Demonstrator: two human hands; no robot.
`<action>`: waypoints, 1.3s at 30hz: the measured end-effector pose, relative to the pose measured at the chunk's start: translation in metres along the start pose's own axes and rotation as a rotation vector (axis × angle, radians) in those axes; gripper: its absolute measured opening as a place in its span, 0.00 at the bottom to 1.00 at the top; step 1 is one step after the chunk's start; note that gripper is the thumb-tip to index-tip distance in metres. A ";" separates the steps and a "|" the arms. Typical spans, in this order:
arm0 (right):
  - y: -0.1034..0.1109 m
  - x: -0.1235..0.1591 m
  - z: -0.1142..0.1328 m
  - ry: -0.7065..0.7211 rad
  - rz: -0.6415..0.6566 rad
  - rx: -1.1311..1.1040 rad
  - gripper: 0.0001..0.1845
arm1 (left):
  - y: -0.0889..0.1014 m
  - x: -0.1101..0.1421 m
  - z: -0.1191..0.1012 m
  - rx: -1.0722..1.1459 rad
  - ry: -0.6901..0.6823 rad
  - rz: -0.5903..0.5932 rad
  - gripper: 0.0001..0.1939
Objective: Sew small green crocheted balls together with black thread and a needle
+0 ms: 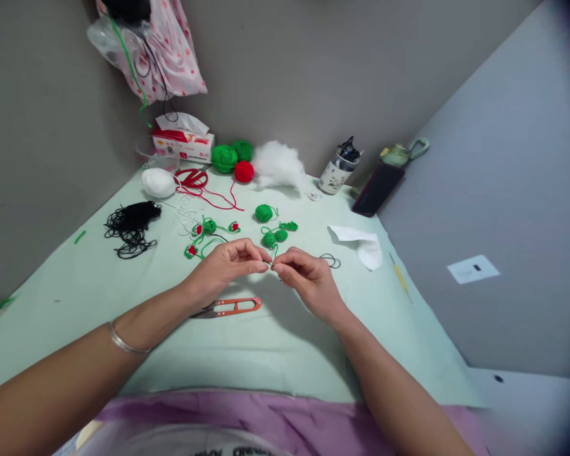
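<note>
My left hand [232, 263] and my right hand [308, 272] meet fingertip to fingertip above the middle of the table. Both are closed in a pinch on a thin strand of black yarn; finer detail between the fingertips is too small to make out. A loop of black yarn [331, 260] shows beyond my right hand. Just past the hands lie small green crocheted pieces [280, 235] and green-and-red crocheted pieces [209, 226] with yarn tails. Orange-handled thread snips [237, 306] lie below my left hand, their blades partly hidden by the wrist.
A black yarn heap [132, 225] and white yarn ball [158, 183] lie at left. Along the back are a tissue box [184, 144], green yarn [224, 158], red yarn [244, 171], white stuffing [278, 166], a pen jar [335, 176] and a phone [378, 190]. A yellow-handled crochet hook [401, 277] lies right.
</note>
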State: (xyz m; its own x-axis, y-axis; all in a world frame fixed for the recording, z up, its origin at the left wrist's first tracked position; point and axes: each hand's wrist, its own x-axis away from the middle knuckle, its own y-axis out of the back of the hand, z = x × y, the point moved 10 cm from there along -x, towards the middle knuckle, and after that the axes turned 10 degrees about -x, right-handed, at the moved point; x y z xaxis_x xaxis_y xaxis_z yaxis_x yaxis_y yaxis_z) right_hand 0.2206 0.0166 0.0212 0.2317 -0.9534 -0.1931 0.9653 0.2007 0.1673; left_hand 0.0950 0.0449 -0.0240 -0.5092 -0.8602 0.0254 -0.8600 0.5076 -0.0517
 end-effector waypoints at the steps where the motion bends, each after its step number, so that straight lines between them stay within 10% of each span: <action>1: -0.001 0.000 -0.001 -0.003 0.004 -0.011 0.09 | 0.000 0.000 0.002 0.050 0.016 -0.004 0.10; 13: 0.003 -0.002 0.004 0.026 0.015 0.071 0.09 | 0.039 0.000 -0.012 0.120 -0.019 -0.282 0.14; 20: 0.017 -0.003 -0.005 -0.041 -0.005 -0.006 0.09 | 0.033 -0.002 -0.016 -0.118 -0.045 -0.139 0.11; 28: 0.097 -0.009 -0.010 0.003 -0.379 -0.232 0.09 | 0.057 0.000 -0.041 0.396 -0.074 -0.137 0.09; 39: 0.282 0.067 0.020 0.365 -1.090 -0.244 0.04 | 0.201 0.053 -0.080 0.500 -0.302 -0.752 0.11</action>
State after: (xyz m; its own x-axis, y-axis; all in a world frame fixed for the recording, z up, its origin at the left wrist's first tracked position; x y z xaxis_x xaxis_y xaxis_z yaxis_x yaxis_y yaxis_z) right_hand 0.5056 0.0051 0.0743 -0.7485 -0.5351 -0.3917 0.6632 -0.6057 -0.4397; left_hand -0.1075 0.1054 0.0470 0.2622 -0.9646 -0.0291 -0.8101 -0.2037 -0.5497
